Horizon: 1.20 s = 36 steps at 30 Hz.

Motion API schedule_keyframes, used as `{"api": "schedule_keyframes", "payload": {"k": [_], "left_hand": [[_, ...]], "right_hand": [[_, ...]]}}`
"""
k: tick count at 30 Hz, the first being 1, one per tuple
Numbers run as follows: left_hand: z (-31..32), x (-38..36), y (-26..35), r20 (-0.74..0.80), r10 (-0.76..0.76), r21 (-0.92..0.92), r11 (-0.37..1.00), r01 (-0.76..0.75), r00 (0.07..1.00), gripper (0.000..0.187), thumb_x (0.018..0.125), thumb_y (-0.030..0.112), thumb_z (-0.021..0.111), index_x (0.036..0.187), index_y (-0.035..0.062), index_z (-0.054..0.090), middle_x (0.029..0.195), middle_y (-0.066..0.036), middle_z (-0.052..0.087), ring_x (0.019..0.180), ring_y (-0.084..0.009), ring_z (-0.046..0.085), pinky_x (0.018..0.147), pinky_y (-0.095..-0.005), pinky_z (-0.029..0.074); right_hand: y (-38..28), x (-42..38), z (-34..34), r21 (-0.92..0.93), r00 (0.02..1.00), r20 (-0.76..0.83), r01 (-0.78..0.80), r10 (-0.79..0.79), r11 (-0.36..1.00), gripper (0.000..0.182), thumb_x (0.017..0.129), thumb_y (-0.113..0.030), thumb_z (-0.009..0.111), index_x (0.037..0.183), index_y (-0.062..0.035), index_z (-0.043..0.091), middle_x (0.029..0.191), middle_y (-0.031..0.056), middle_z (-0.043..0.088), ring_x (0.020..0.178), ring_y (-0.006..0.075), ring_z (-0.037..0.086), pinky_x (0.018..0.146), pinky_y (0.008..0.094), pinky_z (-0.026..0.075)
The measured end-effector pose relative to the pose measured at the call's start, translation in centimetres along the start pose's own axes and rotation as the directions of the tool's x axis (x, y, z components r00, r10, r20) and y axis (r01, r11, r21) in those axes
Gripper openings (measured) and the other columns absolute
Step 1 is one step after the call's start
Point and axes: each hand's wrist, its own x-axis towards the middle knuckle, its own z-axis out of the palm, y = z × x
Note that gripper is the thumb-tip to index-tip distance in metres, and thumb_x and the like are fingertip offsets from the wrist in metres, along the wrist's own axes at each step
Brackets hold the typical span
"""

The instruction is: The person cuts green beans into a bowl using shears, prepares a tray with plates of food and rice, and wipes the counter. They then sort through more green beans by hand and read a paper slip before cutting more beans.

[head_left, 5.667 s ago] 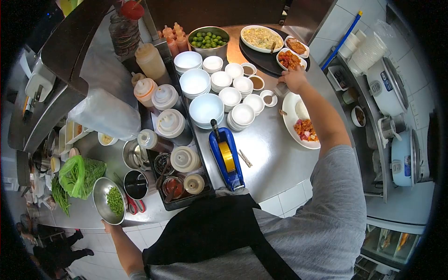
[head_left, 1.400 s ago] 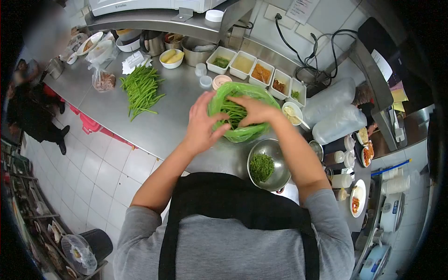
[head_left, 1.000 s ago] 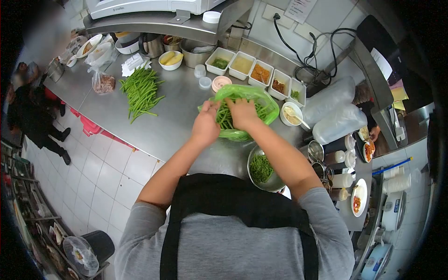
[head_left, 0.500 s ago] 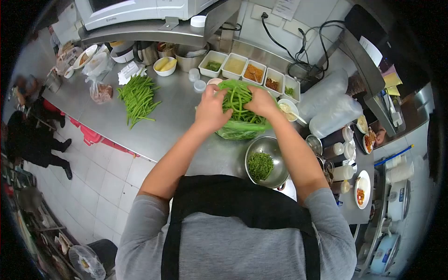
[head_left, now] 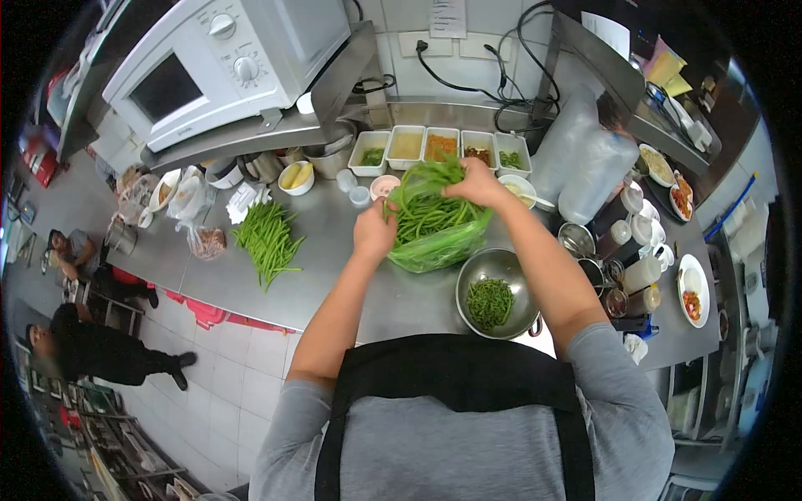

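A green plastic bag (head_left: 439, 254) full of long green beans (head_left: 426, 219) lies on the steel counter in front of me. My left hand (head_left: 375, 229) is closed on the bag's left edge. At the bag's upper right, my right hand (head_left: 476, 184) grips a bunch of green beans (head_left: 436, 175), its fingers partly hidden by them. A steel bowl (head_left: 528, 299) holding short cut green pieces (head_left: 489, 302) stands below my right forearm. To the left, a loose pile of green beans (head_left: 269, 239) rests on the counter.
White tubs of chopped ingredients (head_left: 406, 144) line the back. A microwave (head_left: 225, 63) sits on a shelf above. Bottles (head_left: 642, 272) and a white plate (head_left: 692, 290) stand at right; full plastic bags (head_left: 595, 175) lean behind. Two people (head_left: 109, 346) are at far left.
My view has tilted up and shifted left. My right hand has come out from among the beans and now grips a bunch; my left hand has drawn onto the bag's edge.
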Motion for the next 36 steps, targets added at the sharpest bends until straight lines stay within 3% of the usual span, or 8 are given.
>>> {"api": "schedule_keyframes", "payload": {"k": [2, 5, 13, 16, 18, 20, 28, 36], "left_hand": [[-1.1, -0.1, 0.6, 0.176, 0.010, 0.013, 1.000, -0.012, 0.984, 0.030, 0.074, 0.019, 0.061, 0.102, 0.0107, 0.056, 0.091, -0.017, 0.061, 0.086, -0.0347, 0.058, 0.075, -0.0447, 0.046], [-1.8, -0.7, 1.9, -0.011, 0.402, 0.187, 0.900, -0.393, 0.916, 0.041, 0.069, 0.022, 0.069, 0.104, 0.0083, 0.055, 0.107, -0.015, 0.054, 0.101, -0.0316, 0.051, 0.083, -0.0411, 0.043], [-3.9, 2.3, 4.4, -0.090, 0.376, -0.522, 0.771, -0.365, 0.922, 0.083, 0.065, 0.020, 0.077, 0.130, 0.0017, 0.029, 0.124, -0.014, 0.043, 0.112, -0.0232, 0.046, 0.091, -0.0320, 0.040], [-0.6, 3.4, 4.7, 0.055, 0.244, -0.775, 0.622, -0.113, 0.968, 0.080, 0.060, 0.026, 0.081, 0.123, 0.0010, 0.039, 0.114, -0.010, 0.052, 0.105, -0.0195, 0.050, 0.088, -0.0292, 0.039], [0.6, 3.0, 4.9, 0.098, 0.199, -0.834, 0.551, -0.029, 0.975, 0.058, 0.068, 0.024, 0.076, 0.114, -0.0001, 0.049, 0.104, -0.008, 0.058, 0.095, -0.0174, 0.054, 0.084, -0.0293, 0.042], [2.4, 3.4, 3.7, 0.189, 0.052, -0.875, 0.462, 0.144, 0.981, 0.047, 0.072, 0.021, 0.074, 0.109, -0.0001, 0.053, 0.102, -0.007, 0.058, 0.093, -0.0163, 0.054, 0.083, -0.0293, 0.042], [4.5, 2.3, 3.2, 0.019, 0.106, -0.968, 0.252, -0.008, 0.994, 0.026, 0.079, 0.011, 0.064, 0.103, 0.0056, 0.055, 0.111, -0.007, 0.057, 0.104, -0.0175, 0.049, 0.092, -0.0328, 0.037], [0.3, 4.9, 4.0, -0.052, -0.117, -0.995, 0.085, -0.042, 0.992, 0.011, 0.080, 0.005, 0.061, 0.081, 0.0040, 0.050, 0.076, -0.009, 0.059, 0.068, -0.0180, 0.057, 0.063, -0.0297, 0.046]], "right_hand": [[0.2, -0.1, -0.7, 0.295, 0.996, -0.066, -0.042, 0.064, 0.955, 0.038, 0.063, -0.008, 0.074, 0.096, 0.0032, 0.060, 0.090, 0.0088, 0.064, 0.080, 0.0173, 0.060, 0.075, 0.0297, 0.047], [-2.0, -0.5, -1.6, 0.647, 0.996, -0.064, -0.012, 0.070, 0.762, 0.042, 0.063, -0.005, 0.075, 0.101, 0.0031, 0.058, 0.093, 0.0091, 0.064, 0.085, 0.0173, 0.060, 0.081, 0.0298, 0.046], [-2.8, -0.4, 2.0, 0.761, 1.000, 0.000, -0.007, 0.011, 0.648, 0.046, 0.065, -0.010, 0.074, 0.105, 0.0037, 0.055, 0.096, 0.0112, 0.063, 0.090, 0.0179, 0.059, 0.083, 0.0304, 0.045], [-2.1, 0.4, 4.7, 0.369, 0.994, 0.019, -0.111, 0.112, 0.923, 0.049, 0.066, -0.013, 0.073, 0.108, 0.0029, 0.053, 0.101, 0.0127, 0.060, 0.094, 0.0183, 0.057, 0.083, 0.0306, 0.044], [0.7, 1.4, 8.7, 0.194, 0.931, -0.245, 0.319, -0.270, 0.928, 0.069, 0.063, -0.017, 0.072, 0.122, -0.0020, 0.039, 0.108, 0.0174, 0.056, 0.100, 0.0288, 0.056, 0.084, 0.0348, 0.044], [-0.3, -0.9, 9.0, 0.069, 0.938, -0.261, 0.255, -0.229, 0.965, 0.076, 0.061, -0.015, 0.072, 0.125, -0.0022, 0.034, 0.108, 0.0201, 0.055, 0.100, 0.0337, 0.055, 0.085, 0.0365, 0.043], [-1.1, -2.2, 9.0, 0.057, 0.950, -0.166, 0.278, -0.265, 0.959, 0.068, 0.060, -0.011, 0.069, 0.121, -0.0030, 0.039, 0.107, 0.0183, 0.055, 0.106, 0.0357, 0.049, 0.089, 0.0376, 0.040], [-0.7, -2.3, 8.3, -0.228, 0.980, -0.094, 0.148, -0.173, 0.962, 0.043, 0.064, -0.015, 0.068, 0.100, -0.0010, 0.049, 0.097, 0.0207, 0.055, 0.090, 0.0374, 0.054, 0.079, 0.0434, 0.044]]}}
